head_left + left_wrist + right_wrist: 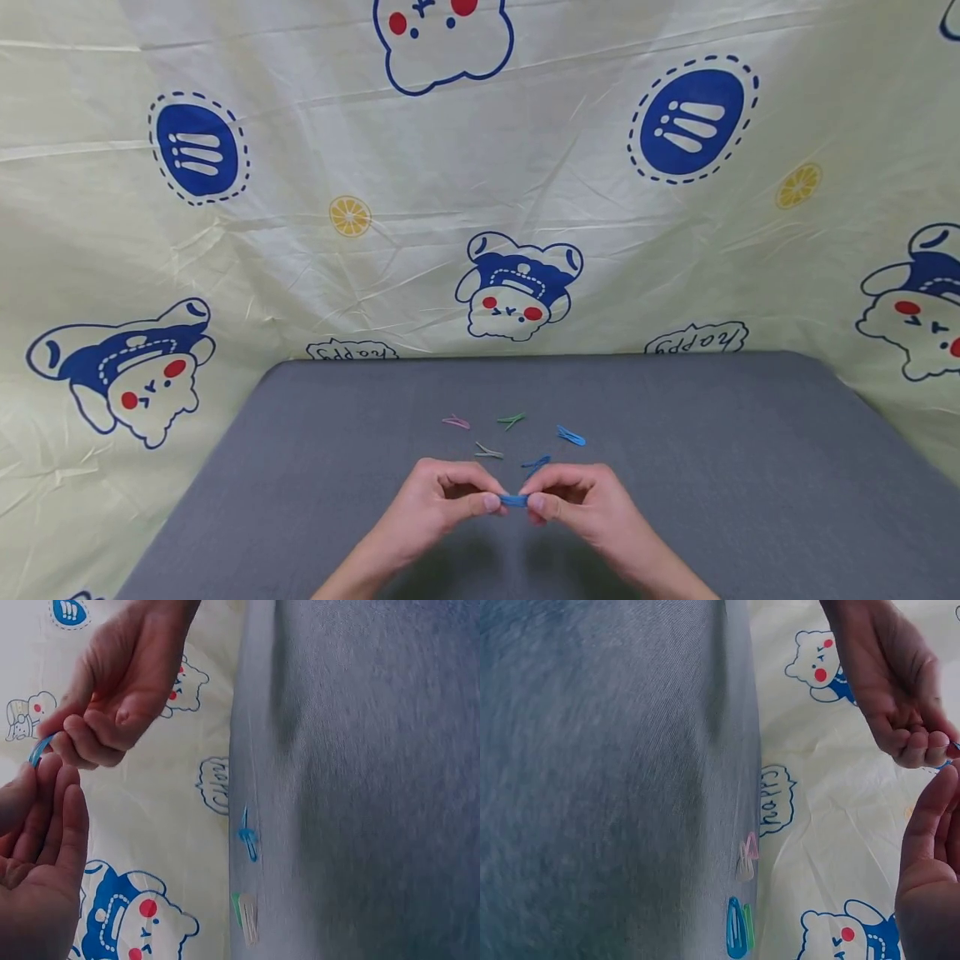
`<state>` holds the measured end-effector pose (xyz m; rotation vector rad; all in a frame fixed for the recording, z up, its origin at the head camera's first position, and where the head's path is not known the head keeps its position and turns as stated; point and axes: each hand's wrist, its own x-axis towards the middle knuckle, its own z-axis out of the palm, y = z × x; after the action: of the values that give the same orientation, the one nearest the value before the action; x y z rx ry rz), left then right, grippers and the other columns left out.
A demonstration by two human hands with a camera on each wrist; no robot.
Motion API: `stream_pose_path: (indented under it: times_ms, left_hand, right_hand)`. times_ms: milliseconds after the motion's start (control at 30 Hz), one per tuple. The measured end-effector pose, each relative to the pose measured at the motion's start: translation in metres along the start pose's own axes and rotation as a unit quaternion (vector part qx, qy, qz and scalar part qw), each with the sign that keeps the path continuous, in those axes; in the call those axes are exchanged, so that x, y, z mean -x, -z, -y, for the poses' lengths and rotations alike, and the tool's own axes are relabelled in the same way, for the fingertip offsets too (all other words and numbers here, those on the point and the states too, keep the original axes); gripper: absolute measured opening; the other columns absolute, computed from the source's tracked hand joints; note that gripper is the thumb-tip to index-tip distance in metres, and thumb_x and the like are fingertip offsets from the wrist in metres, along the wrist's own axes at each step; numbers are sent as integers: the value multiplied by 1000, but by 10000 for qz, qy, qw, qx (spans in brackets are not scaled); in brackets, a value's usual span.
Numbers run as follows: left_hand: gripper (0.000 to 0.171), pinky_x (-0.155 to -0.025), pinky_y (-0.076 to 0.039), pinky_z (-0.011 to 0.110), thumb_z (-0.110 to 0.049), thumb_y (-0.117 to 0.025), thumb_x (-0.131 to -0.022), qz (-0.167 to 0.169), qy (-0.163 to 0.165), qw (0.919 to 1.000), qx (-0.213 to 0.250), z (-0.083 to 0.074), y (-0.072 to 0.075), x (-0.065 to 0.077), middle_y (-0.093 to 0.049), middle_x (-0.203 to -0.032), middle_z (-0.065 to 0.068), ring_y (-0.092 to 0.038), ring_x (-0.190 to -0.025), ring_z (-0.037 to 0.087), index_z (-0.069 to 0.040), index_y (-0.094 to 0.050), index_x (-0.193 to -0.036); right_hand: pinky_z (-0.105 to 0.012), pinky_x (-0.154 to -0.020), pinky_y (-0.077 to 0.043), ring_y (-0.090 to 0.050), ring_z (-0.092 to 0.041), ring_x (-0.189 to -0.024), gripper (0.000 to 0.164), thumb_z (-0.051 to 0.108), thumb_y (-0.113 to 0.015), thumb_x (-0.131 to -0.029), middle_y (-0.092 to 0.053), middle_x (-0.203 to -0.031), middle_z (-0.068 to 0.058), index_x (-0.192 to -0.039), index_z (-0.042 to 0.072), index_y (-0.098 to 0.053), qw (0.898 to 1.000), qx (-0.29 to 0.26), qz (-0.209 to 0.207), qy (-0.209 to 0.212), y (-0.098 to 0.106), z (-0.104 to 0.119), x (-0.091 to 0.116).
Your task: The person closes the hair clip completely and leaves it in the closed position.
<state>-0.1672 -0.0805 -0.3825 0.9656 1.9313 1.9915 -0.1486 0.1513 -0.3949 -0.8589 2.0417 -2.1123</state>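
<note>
Low in the head view, a blue snap hair clip (pixel 514 501) is stretched between both hands, above the grey table. My left hand (pixel 442 498) pinches its left end between thumb and fingers. The other end is pinched by my right hand (pixel 581 498). In the left wrist view the same blue clip (pixel 39 751) looks slightly bent, its ends covered by fingertips. Just beyond the hands lies a darker blue clip (pixel 537 462). Around it rest a grey-white clip (pixel 489 451), a pink clip (pixel 456 422), a green clip (pixel 512 420) and a bright blue clip (pixel 571 436).
A grey cloth-covered table (pixel 337 433) spreads beneath the hands, with its far edge behind the clips. Beyond and beside it hangs a cream curtain (pixel 420 283) printed with cartoon bears, orange slices and blue emblems.
</note>
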Motion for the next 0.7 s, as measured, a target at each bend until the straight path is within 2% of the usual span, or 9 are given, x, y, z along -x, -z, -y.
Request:
stream_pose_path:
  times_ms: [67,167,333,433,533,600,700]
  left_hand:
    - [13,-79,-55,33,-5,-69,-91,-31,-23,10000,-75,1,0,0,-70,-90,17,-69,-82,16,6,-72,-97]
    - [13,-77,-54,31,-11,-71,-91,-257,-144,9982,-516,1,-1,0,-71,-91,12,-67,-83,15,-1,-75,-98]
    - [11,-77,-52,31,-12,-75,-87,-784,-415,9853,-1457,0,-3,0,-71,-91,2,-63,-84,16,-15,-77,-98]
    - [16,-75,-51,30,-10,-77,-85,-998,-501,9762,-1857,-2,-3,1,-71,-90,-5,-63,-83,14,-21,-78,-96]
    - [18,-74,-51,31,-9,-78,-84,-1073,-686,9696,-2090,-2,-4,2,-70,-89,-10,-62,-83,12,-22,-78,-96]
    - [18,-75,-51,31,-9,-78,-84,-1101,-796,9665,-2180,-2,-4,2,-70,-89,-11,-63,-84,11,-22,-78,-96]
    - [15,-76,-51,30,-12,-78,-85,-1145,-791,9638,-2273,-3,-4,2,-70,-90,-13,-63,-85,10,-22,-77,-95]
  right_hand:
    - [-35,-73,-53,-62,-19,-74,13,4,-60,-97,-67,-84,-5,-104,-2,-69,9998,-112,-15,-186,0,1,0]
    - [-36,-76,-54,-64,-17,-75,18,9,-62,-97,-68,-84,-6,-106,-5,-68,9974,-250,-253,-628,-1,2,0]
    - [-36,-79,-55,-64,-17,-79,25,13,-63,-97,-67,-86,-9,-111,-7,-66,9891,-622,-601,-1192,-3,4,-1]
    - [-34,-79,-55,-63,-16,-80,25,14,-63,-98,-67,-89,-9,-113,-5,-66,9833,-967,-680,-1382,-3,6,-2]
    - [-31,-78,-55,-63,-16,-80,24,14,-63,-97,-67,-90,-8,-115,-3,-67,9793,-1175,-725,-1482,-4,7,-2]
    - [-31,-77,-55,-63,-16,-79,24,14,-65,-96,-67,-89,-8,-114,-2,-67,9786,-1142,-794,-1515,-5,7,-2]
    - [-34,-76,-56,-63,-18,-78,27,15,-68,-94,-67,-89,-12,-114,-4,-67,9802,-879,-928,-1513,-5,7,-2]
